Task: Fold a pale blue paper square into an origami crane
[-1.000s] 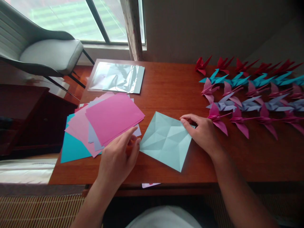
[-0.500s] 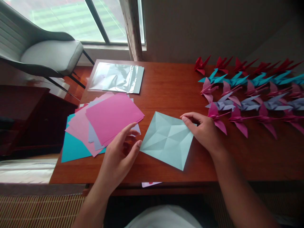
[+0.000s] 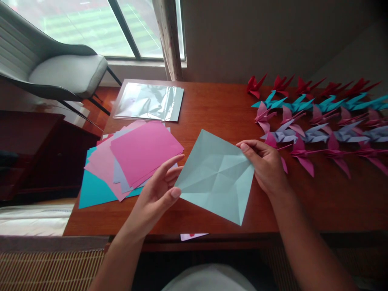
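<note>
A pale green sheet of origami paper (image 3: 216,178), crossed by many creases, is spread out in front of me with one corner towards me. My right hand (image 3: 266,163) pinches its right corner between thumb and fingers. At the left corner is my left hand (image 3: 160,184), fingers apart and curved, the thumb tip right beside the paper; whether it touches cannot be made out. The sheet looks raised a little above the wooden table (image 3: 212,109).
Fanned pink, lilac and teal paper sheets (image 3: 145,151) lie left of my left hand. Behind them is a clear plastic packet of pale paper (image 3: 148,101). Rows of folded paper cranes (image 3: 303,135) in several colours stand on the right. A grey chair (image 3: 66,74) is beyond the table's left end.
The pale green paper has come up off the table and appears larger and flatter. My right hand has shifted slightly right with its corner; my left hand's fingers have straightened somewhat.
</note>
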### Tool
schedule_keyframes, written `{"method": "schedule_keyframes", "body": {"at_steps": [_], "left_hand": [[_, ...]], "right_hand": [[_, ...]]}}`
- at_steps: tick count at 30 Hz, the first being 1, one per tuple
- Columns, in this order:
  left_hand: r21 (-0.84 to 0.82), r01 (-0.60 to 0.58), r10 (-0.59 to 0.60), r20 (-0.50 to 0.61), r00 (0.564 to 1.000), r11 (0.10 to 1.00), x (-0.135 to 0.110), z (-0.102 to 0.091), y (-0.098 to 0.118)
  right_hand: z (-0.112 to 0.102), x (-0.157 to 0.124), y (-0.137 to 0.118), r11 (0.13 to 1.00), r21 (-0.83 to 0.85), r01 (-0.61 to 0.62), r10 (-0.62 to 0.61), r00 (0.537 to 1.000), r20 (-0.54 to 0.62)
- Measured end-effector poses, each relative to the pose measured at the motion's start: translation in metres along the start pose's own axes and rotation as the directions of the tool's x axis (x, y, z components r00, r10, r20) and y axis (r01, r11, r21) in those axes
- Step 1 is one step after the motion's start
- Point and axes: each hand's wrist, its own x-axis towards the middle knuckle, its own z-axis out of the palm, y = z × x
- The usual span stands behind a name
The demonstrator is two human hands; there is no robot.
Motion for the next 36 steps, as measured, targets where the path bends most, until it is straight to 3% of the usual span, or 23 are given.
{"method": "schedule_keyframes", "body": {"at_steps": [2, 6, 10, 20, 31, 36], "left_hand": [[-0.032, 0.002, -0.001, 0.052, 0.999, 0.999, 0.0, 0.003, -0.001], [0.089, -0.059, 0.049, 0.11, 0.993, 0.994, 0.0, 0.007, -0.005], [0.154, -0.151, 0.141, 0.072, 0.987, 0.977, 0.001, 0.009, -0.009], [0.195, -0.162, 0.165, 0.001, 0.986, 0.967, 0.005, 0.015, -0.02], [0.265, -0.234, 0.208, 0.124, 0.97, 0.935, 0.01, 0.015, -0.015], [0.282, -0.231, 0.208, 0.109, 0.972, 0.931, 0.014, 0.017, -0.013]], "right_hand": [[0.001, 0.0, 0.001, 1.0, 0.015, -0.005, 0.005, 1.0, 0.002], [0.002, 0.0, 0.001, 1.0, 0.023, -0.011, 0.011, 1.0, -0.001], [0.003, 0.0, 0.0, 0.998, 0.053, -0.024, 0.023, 1.0, 0.006], [0.004, -0.001, 0.001, 1.0, -0.02, 0.012, -0.011, 1.0, 0.019], [0.005, -0.003, -0.003, 1.0, 0.006, -0.006, 0.006, 0.999, 0.039], [0.005, -0.004, -0.005, 0.998, 0.038, -0.04, 0.038, 0.997, 0.064]]}}
